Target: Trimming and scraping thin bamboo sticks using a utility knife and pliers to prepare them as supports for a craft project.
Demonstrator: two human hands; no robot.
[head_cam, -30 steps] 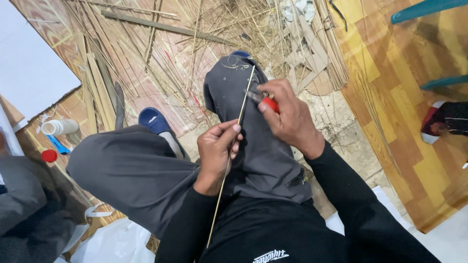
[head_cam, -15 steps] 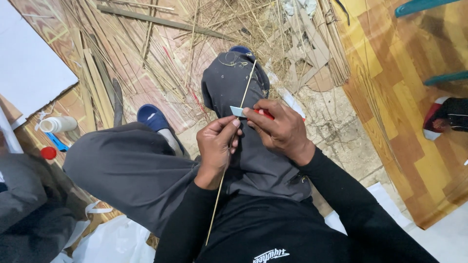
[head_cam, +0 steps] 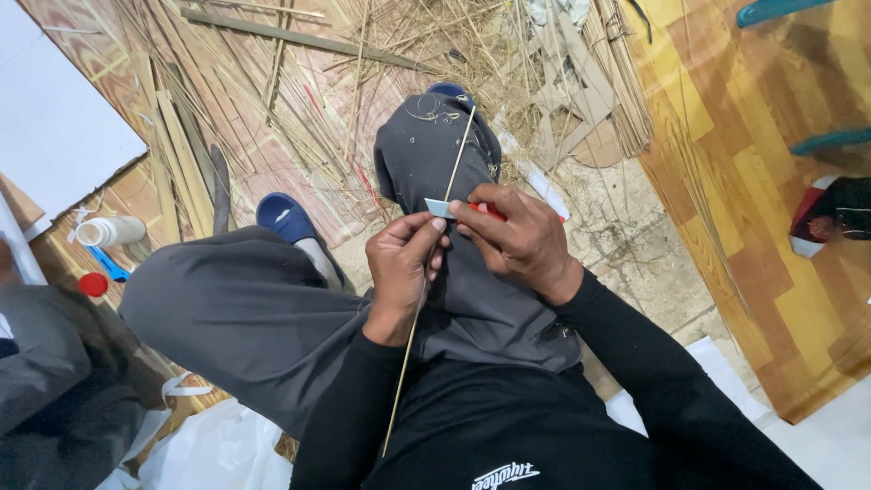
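A thin pale bamboo stick [head_cam: 460,156] runs from my lap up over my right knee. My left hand [head_cam: 406,263] pinches it about midway along. My right hand [head_cam: 519,238] grips a small knife [head_cam: 443,208] with a red handle. Its flat grey blade lies against the stick, just above my left fingertips. Both hands hover over my grey trouser leg [head_cam: 435,163], almost touching each other.
Split bamboo strips and shavings [head_cam: 299,82] litter the floor ahead. A blue slipper [head_cam: 286,216] is on my left foot. A white bottle [head_cam: 109,231] and a red cap [head_cam: 92,284] lie at left, near a white board [head_cam: 54,127]. Wood-pattern flooring [head_cam: 753,181] is at right.
My right hand has come down the stick toward my left hand, bringing the knife blade against the stick by the left fingertips. The left hand stays in its grip.
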